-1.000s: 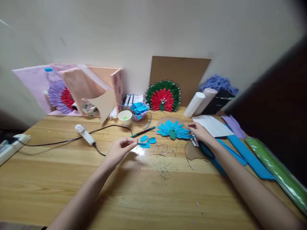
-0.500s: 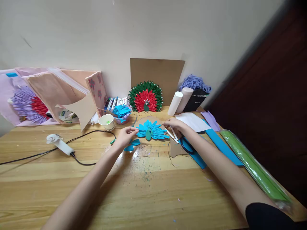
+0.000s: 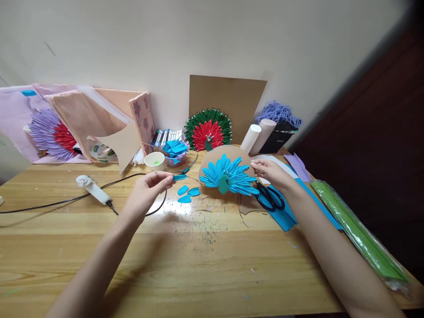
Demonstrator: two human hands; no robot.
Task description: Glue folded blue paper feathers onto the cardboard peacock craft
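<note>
My left hand pinches a blue paper petal between thumb and fingers, to the left of the peacock craft. Below it, several loose blue petals lie on the wooden table. With my right hand I grip the right edge of the peacock craft, which is tilted up towards me. It has rows of blue paper feathers and a dark green body on a round cardboard disc. Black-handled scissors lie just below my right hand; their blades are hidden.
A white glue gun with its black cord lies at left. Behind stand a paper cup, a bowl of blue paper pieces, markers and a red-green peacock. Blue paper and a wrapped green roll lie at right.
The peacock craft has been raised and tilted up by my right hand. My left hand has moved left, away from its edge, and now shows a blue petal. The view has shifted slightly.
</note>
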